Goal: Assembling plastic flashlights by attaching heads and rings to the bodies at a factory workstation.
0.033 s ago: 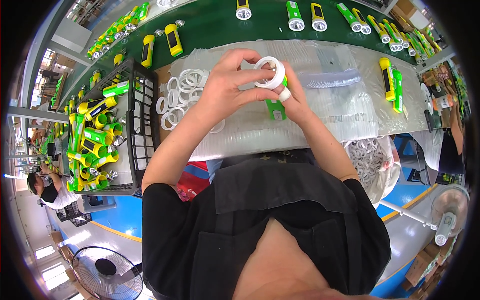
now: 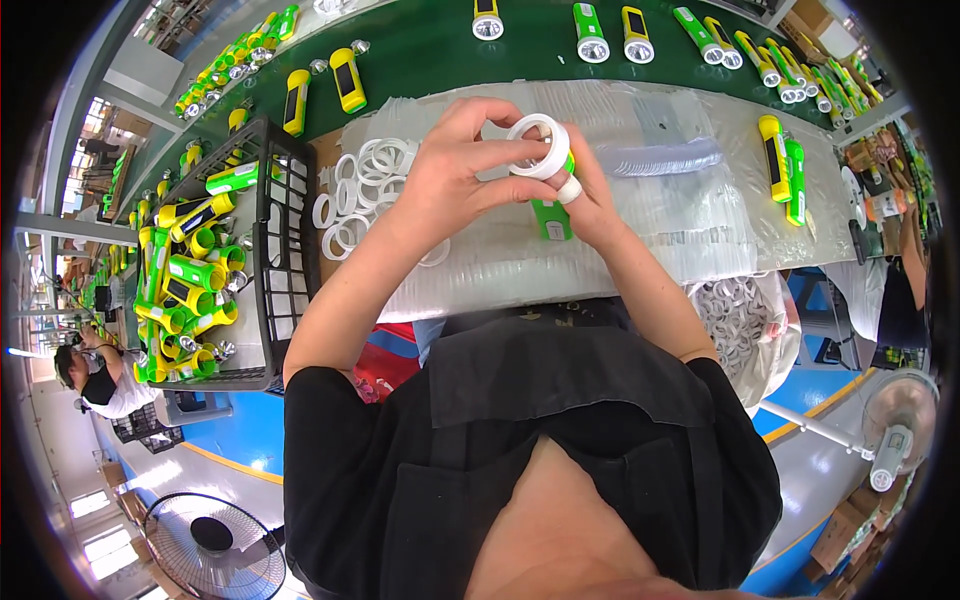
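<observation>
My left hand (image 2: 455, 165) is closed on a white plastic ring (image 2: 558, 153), pinching its near edge with thumb and fingers. My right hand (image 2: 592, 200) wraps round a green and yellow flashlight (image 2: 552, 220), whose green body points down toward me below the fingers. A white cover sits on my right thumb. Ring and flashlight meet between the two hands, at the flashlight's head end; how far the ring is seated is hidden by fingers. Left of my left hand, several loose white rings (image 2: 345, 232) lie in a pile on the plastic-covered table (image 2: 490, 265).
A black crate (image 2: 285, 250) full of flashlights stands at the left. More flashlights (image 2: 592, 45) stand along the green surface at the back, and two lie at the right (image 2: 795, 185). A bag of white rings (image 2: 735, 320) hangs near my right elbow. Fans (image 2: 212, 540) flank me.
</observation>
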`<state>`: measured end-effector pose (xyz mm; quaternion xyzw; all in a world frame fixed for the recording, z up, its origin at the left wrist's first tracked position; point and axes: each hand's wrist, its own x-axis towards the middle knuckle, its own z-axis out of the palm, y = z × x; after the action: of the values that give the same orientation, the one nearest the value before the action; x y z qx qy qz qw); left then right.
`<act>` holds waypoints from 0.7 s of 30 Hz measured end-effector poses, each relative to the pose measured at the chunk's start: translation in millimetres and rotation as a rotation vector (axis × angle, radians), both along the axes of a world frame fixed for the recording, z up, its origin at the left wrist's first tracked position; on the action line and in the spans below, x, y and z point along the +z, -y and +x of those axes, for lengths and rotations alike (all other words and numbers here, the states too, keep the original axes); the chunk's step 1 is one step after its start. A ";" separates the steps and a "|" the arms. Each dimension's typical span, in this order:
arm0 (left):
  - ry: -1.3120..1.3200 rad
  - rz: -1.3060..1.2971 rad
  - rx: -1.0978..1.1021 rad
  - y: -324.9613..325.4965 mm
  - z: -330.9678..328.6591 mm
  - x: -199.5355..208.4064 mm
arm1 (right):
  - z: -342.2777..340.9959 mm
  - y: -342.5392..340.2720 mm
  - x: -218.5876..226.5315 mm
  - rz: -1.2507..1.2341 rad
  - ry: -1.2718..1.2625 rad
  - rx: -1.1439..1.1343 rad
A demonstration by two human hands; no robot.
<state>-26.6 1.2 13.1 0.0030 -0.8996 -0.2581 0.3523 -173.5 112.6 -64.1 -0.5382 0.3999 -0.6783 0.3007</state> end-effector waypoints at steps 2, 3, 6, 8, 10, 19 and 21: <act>0.007 -0.013 0.001 0.2 -0.3 2.1 | -1.5 -1.0 -0.5 0.017 0.019 0.023; 0.018 -0.019 0.001 -0.2 -0.2 3.7 | -2.1 -1.0 -1.6 -0.003 0.014 0.020; 0.047 -0.018 -0.008 -2.0 -1.3 8.5 | -1.7 -1.3 5.8 -0.070 0.077 0.019; 0.062 -0.009 -0.018 -2.2 -3.6 6.9 | -7.6 -4.0 17.8 -0.116 0.142 0.021; 0.015 -0.034 -0.059 -1.6 -7.4 1.6 | -32.6 -10.7 29.3 -0.100 -0.254 -0.065; 0.137 0.196 -0.080 -21.0 -26.3 -15.3 | -69.7 -21.0 121.0 0.220 -1.006 0.145; 0.138 0.221 -0.090 -23.8 -29.2 -14.0 | -66.5 -15.0 141.2 0.295 -1.130 0.197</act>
<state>-55.7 25.1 -0.9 0.0193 -0.8871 -0.3702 0.2750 -240.0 127.6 77.1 -0.8030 0.5363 -0.1929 0.1743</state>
